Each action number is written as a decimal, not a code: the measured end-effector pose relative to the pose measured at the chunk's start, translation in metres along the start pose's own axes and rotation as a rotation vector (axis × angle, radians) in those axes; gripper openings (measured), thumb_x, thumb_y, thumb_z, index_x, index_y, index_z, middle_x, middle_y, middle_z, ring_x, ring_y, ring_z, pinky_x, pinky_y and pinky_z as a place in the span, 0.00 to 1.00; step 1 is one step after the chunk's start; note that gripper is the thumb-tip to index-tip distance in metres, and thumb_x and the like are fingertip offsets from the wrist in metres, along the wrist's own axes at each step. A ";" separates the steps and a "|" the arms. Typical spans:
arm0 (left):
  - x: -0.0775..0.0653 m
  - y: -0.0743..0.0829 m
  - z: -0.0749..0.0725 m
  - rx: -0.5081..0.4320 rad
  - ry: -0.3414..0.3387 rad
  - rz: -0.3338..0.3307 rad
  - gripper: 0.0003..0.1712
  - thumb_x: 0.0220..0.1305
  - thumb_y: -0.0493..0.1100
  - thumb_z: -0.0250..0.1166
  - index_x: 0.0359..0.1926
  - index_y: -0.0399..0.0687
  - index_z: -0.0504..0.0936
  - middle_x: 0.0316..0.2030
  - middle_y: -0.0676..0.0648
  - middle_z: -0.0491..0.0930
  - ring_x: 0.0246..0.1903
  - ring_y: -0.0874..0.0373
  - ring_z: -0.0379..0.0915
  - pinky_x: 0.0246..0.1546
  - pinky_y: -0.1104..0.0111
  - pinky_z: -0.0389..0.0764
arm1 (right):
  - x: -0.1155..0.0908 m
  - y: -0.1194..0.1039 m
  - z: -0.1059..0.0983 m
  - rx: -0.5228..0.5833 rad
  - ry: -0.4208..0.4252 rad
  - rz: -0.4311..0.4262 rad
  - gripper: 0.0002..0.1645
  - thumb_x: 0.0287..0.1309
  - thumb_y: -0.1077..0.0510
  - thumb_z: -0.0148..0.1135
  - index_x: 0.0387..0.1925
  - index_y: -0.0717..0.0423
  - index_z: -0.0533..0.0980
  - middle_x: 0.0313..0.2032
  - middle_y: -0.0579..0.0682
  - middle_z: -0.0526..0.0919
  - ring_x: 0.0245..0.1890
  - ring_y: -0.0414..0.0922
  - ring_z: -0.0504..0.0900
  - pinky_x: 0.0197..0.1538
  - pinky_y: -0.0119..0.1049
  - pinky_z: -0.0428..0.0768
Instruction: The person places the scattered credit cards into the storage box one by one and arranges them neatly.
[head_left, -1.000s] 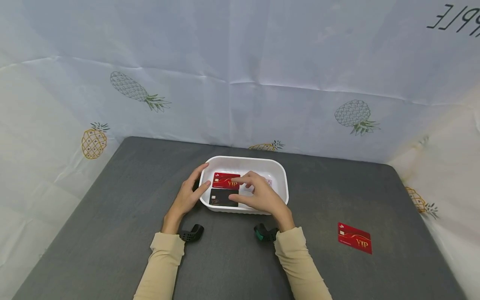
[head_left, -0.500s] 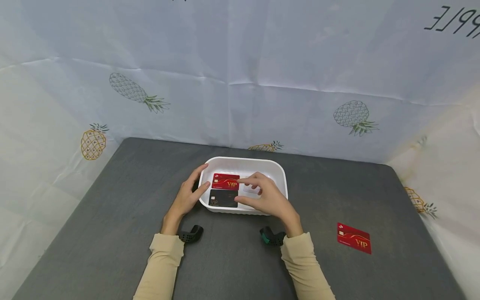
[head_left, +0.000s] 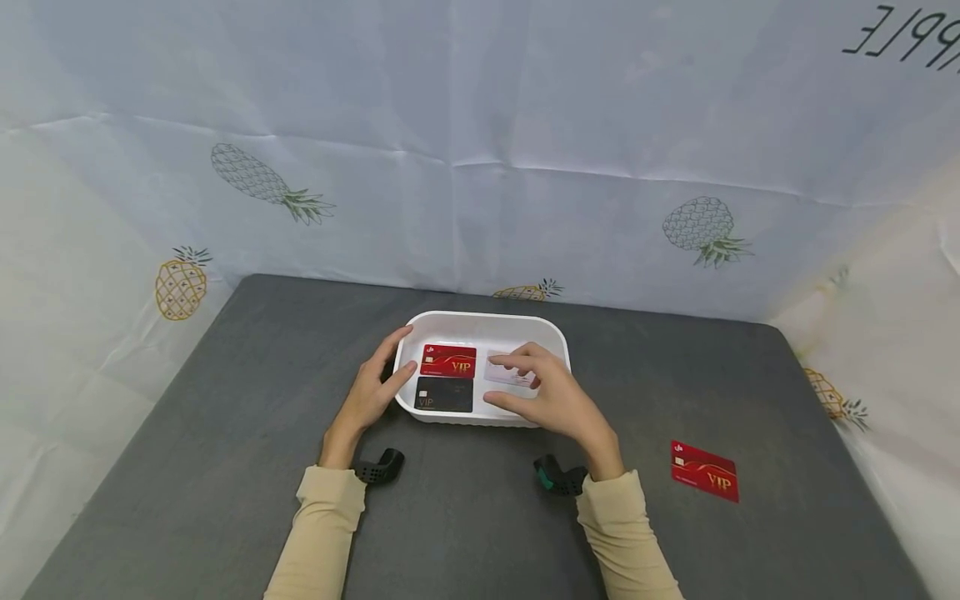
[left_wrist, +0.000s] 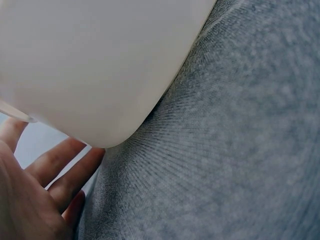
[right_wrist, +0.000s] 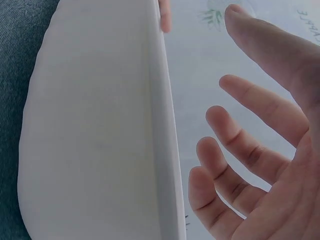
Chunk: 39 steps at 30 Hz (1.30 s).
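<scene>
A white plastic tray [head_left: 495, 332] stands near the far side of the dark table. My left hand [head_left: 372, 390] holds its left end, thumb over the rim and fingers on the outer wall. The left wrist view shows those fingers [left_wrist: 80, 172] against the wall. Inside, a red VIP card [head_left: 447, 362] lies above a black VIP card [head_left: 444, 394] on the left. A pale pinkish card [head_left: 498, 372] lies to their right, partly hidden by my right hand [head_left: 553, 396]. That hand hovers over the tray's right part, fingers loosely bent and apart, holding nothing.
Another red VIP card [head_left: 705, 472] lies slightly turned on the table [head_left: 465, 517], right of the tray. A pale cloth [head_left: 450, 167] with pineapple prints hangs behind and at both sides of the table.
My right hand has moved to the right, away from the red and black cards, uncovering them and part of the pale card. My left hand stays on the tray.
</scene>
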<state>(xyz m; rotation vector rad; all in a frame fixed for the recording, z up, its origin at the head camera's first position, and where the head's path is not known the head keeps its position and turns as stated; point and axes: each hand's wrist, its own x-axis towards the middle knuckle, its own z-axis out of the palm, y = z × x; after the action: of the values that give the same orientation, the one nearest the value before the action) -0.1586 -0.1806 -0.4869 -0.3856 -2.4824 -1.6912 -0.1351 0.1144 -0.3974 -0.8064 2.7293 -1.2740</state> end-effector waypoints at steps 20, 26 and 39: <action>0.000 0.000 0.000 0.000 -0.007 -0.019 0.35 0.71 0.45 0.60 0.77 0.53 0.63 0.72 0.38 0.69 0.68 0.40 0.69 0.65 0.40 0.70 | -0.021 0.006 -0.015 -0.055 0.032 0.034 0.32 0.51 0.56 0.79 0.59 0.55 0.82 0.44 0.53 0.82 0.45 0.51 0.78 0.45 0.50 0.81; 0.000 -0.001 0.000 0.005 -0.008 -0.016 0.35 0.71 0.45 0.60 0.77 0.53 0.63 0.72 0.38 0.69 0.69 0.40 0.69 0.66 0.40 0.69 | -0.028 0.010 -0.022 -0.084 0.033 0.037 0.31 0.51 0.55 0.79 0.58 0.55 0.83 0.44 0.51 0.82 0.45 0.54 0.79 0.43 0.44 0.81; 0.000 -0.001 0.000 0.019 0.006 -0.005 0.34 0.71 0.44 0.60 0.76 0.55 0.65 0.68 0.38 0.74 0.65 0.42 0.73 0.60 0.51 0.76 | -0.050 0.021 -0.046 -0.106 0.010 0.081 0.33 0.51 0.53 0.80 0.60 0.51 0.82 0.48 0.50 0.82 0.44 0.45 0.76 0.45 0.37 0.78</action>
<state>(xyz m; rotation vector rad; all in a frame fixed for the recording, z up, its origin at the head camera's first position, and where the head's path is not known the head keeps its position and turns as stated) -0.1587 -0.1814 -0.4880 -0.3722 -2.4956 -1.6673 -0.1113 0.1810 -0.3913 -0.6906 2.8268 -1.1303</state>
